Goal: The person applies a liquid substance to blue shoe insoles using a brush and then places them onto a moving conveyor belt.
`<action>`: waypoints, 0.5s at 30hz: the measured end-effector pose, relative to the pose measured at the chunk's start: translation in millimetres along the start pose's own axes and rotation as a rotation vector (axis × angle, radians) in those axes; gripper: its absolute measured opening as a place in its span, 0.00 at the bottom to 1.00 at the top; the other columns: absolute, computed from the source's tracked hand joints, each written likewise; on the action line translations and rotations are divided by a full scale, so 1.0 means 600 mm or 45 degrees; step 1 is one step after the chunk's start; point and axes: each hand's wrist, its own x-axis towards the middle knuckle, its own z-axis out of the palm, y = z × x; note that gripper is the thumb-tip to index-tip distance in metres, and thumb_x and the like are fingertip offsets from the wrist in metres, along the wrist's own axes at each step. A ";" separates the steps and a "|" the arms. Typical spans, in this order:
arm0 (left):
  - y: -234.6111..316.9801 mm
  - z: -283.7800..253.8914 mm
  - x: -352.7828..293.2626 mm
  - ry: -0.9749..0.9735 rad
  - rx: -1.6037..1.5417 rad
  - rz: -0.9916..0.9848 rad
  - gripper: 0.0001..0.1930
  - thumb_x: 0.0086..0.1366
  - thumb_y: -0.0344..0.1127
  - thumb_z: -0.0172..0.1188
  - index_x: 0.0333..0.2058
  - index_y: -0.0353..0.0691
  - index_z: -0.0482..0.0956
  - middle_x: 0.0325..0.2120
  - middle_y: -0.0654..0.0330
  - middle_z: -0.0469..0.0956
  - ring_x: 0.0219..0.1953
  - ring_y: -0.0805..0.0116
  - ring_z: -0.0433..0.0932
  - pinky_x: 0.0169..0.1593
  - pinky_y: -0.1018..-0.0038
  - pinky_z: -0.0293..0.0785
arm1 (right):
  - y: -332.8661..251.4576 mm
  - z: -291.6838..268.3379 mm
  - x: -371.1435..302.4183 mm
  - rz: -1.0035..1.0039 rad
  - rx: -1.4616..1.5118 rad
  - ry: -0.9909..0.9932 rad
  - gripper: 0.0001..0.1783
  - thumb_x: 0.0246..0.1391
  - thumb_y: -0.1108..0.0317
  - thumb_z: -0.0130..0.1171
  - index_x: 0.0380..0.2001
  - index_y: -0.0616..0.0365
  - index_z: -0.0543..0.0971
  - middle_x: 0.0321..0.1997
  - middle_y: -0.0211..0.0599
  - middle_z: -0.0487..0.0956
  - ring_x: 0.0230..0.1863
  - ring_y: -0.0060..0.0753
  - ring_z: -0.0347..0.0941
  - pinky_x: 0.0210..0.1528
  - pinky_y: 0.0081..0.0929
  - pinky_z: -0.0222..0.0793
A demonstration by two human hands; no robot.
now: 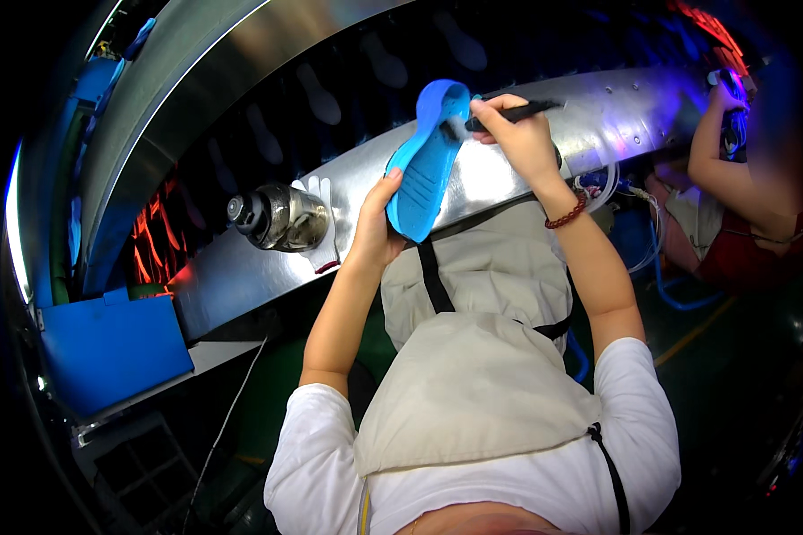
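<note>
A blue shoe sole (426, 175) with a raised rim is tilted up in front of me, its inner face toward me. My left hand (381, 214) grips its lower left edge, thumb over the rim. In my right hand (519, 138) is a black-handled brush (517, 113), held like a pen. The pale bristles (458, 130) meet the inside of the sole near its upper end, and look slightly blurred. Under the sole runs a shiny metal ledge (357, 185).
On the ledge to the left stand a dark-lidded jar (285, 217) and a white glove (328, 234). Beyond it, a dark conveyor carries several pale soles (318, 94). A blue metal box (111, 348) sits at left. At right, another person's arm (723, 174) works beside clear tubing (608, 187).
</note>
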 end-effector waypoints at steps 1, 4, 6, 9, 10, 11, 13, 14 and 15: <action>-0.002 0.005 -0.002 -0.001 -0.099 -0.020 0.25 0.60 0.47 0.45 0.49 0.35 0.62 0.41 0.53 0.70 0.40 0.64 0.73 0.42 0.68 0.72 | 0.016 0.001 0.002 -0.177 -0.070 0.071 0.12 0.48 0.63 0.57 0.26 0.64 0.76 0.23 0.32 0.75 0.25 0.18 0.72 0.28 0.12 0.68; -0.017 0.012 0.005 -0.026 -0.228 -0.039 0.25 0.59 0.47 0.46 0.50 0.35 0.61 0.41 0.53 0.70 0.42 0.62 0.72 0.43 0.63 0.72 | 0.055 0.015 0.005 -0.358 -0.106 0.096 0.15 0.44 0.63 0.61 0.32 0.64 0.77 0.30 0.34 0.77 0.32 0.19 0.71 0.34 0.15 0.65; -0.019 0.011 0.004 -0.034 -0.262 -0.076 0.25 0.59 0.46 0.46 0.51 0.36 0.59 0.43 0.51 0.69 0.43 0.59 0.72 0.45 0.58 0.71 | 0.024 0.035 -0.029 -0.346 -0.512 -0.138 0.17 0.43 0.62 0.61 0.32 0.67 0.76 0.35 0.45 0.77 0.36 0.31 0.74 0.38 0.20 0.67; -0.025 0.003 0.002 -0.076 -0.406 -0.018 0.28 0.58 0.46 0.47 0.53 0.36 0.56 0.48 0.49 0.65 0.47 0.53 0.69 0.47 0.53 0.69 | 0.040 0.062 -0.064 -0.940 -0.858 0.052 0.19 0.40 0.66 0.61 0.33 0.71 0.75 0.36 0.56 0.75 0.39 0.50 0.73 0.43 0.31 0.69; -0.022 -0.001 0.000 -0.082 -0.401 -0.012 0.28 0.58 0.46 0.47 0.53 0.36 0.56 0.48 0.49 0.65 0.47 0.53 0.69 0.47 0.53 0.69 | 0.038 0.059 -0.065 -0.948 -0.857 0.057 0.19 0.40 0.66 0.61 0.33 0.71 0.75 0.36 0.56 0.75 0.39 0.50 0.73 0.43 0.31 0.69; -0.020 -0.003 -0.003 -0.114 -0.441 -0.023 0.27 0.58 0.45 0.47 0.52 0.36 0.57 0.47 0.50 0.66 0.47 0.55 0.69 0.49 0.58 0.68 | 0.035 0.053 -0.068 -0.993 -0.819 -0.002 0.18 0.40 0.65 0.61 0.32 0.70 0.74 0.36 0.56 0.75 0.37 0.49 0.73 0.41 0.31 0.69; -0.021 -0.012 0.001 -0.137 -0.481 -0.013 0.26 0.58 0.45 0.47 0.51 0.34 0.60 0.46 0.49 0.67 0.47 0.57 0.69 0.50 0.63 0.67 | 0.022 0.044 -0.076 -1.036 -0.753 -0.102 0.15 0.40 0.68 0.60 0.30 0.68 0.75 0.33 0.55 0.76 0.34 0.47 0.74 0.37 0.31 0.70; -0.023 -0.024 0.006 -0.143 -0.482 -0.004 0.26 0.58 0.45 0.47 0.51 0.34 0.60 0.46 0.49 0.67 0.47 0.57 0.69 0.50 0.63 0.67 | 0.017 0.041 -0.083 -1.046 -0.756 -0.102 0.15 0.40 0.68 0.60 0.30 0.68 0.75 0.33 0.55 0.76 0.34 0.47 0.74 0.37 0.31 0.70; -0.022 -0.035 0.010 -0.155 -0.467 0.026 0.26 0.58 0.46 0.46 0.50 0.34 0.60 0.45 0.48 0.67 0.47 0.56 0.69 0.51 0.63 0.67 | 0.014 0.038 -0.092 -1.041 -0.600 -0.284 0.13 0.39 0.69 0.59 0.29 0.68 0.75 0.32 0.54 0.76 0.33 0.46 0.74 0.37 0.30 0.71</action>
